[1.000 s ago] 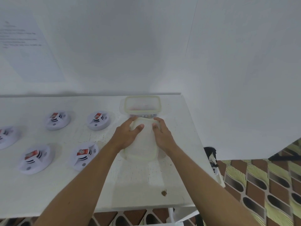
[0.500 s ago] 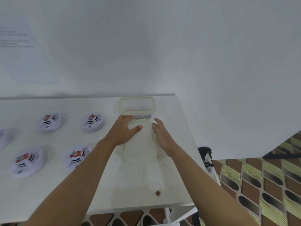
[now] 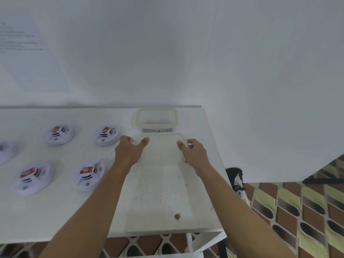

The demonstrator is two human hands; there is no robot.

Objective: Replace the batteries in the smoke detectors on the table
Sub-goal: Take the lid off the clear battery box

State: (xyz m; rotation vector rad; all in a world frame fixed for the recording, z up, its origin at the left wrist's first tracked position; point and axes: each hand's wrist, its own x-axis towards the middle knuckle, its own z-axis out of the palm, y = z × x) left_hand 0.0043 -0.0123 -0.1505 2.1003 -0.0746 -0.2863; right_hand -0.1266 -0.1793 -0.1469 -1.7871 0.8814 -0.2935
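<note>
Prep stage by the looks: gripping the lid (image 3: 162, 152) by both edges, left hand (image 3: 129, 154) and right hand (image 3: 194, 154), just near of the open container (image 3: 156, 125), smoke detectors (image 3: 107, 135) off left; next, probably ditch lid, grab batteries (image 3: 158, 129).

1. The leftmost smoke detector (image 3: 6, 151) is cut off by the left edge, so I only get part of it.
2. Through the container (image 3: 156, 109) wall I see blurred coloured bits, and I cannot tell what they are.
3. The left grip (image 3: 130, 151) and right grip (image 3: 193, 152) pinch the lid (image 3: 162, 149), with their fingertips tucked under its edges, out of my sight.
4. The print on the wall sheet (image 3: 28, 58) is too blurred to read.
5. The red battery label (image 3: 86, 170) is too small to read.
6. A black object (image 3: 233, 173) beyond the tabletop (image 3: 55, 211) is too unclear to name.
</note>
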